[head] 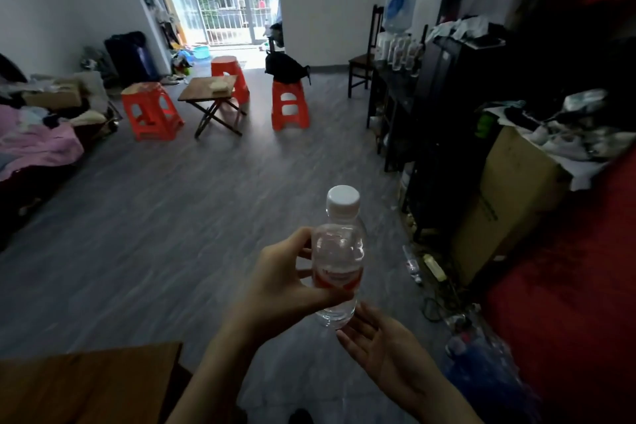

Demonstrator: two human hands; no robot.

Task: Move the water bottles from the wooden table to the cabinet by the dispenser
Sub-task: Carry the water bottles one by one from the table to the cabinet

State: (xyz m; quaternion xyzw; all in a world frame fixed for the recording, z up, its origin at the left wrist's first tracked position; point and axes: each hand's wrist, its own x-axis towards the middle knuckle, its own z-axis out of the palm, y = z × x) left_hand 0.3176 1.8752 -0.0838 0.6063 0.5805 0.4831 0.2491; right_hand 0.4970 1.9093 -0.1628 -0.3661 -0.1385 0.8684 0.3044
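Note:
A clear water bottle (339,255) with a white cap and red label stands upright in front of me, above the floor. My left hand (282,282) is wrapped around its middle. Just under the bottle's base, my right hand (378,344) lies palm up with fingers apart, fingertips touching or nearly touching the bottom. A corner of the wooden table (89,385) shows at the lower left. Far right, the dark cabinet (395,86) carries several bottles (401,52) beside the water dispenser (401,5) with its blue jug.
Three red stools (149,112) and a small folding table (210,93) stand mid-room. A dark chair (361,62) sits before the cabinet. A cardboard box (499,203), black shelving and floor clutter line the right; a bed with pink cover (38,144) is left.

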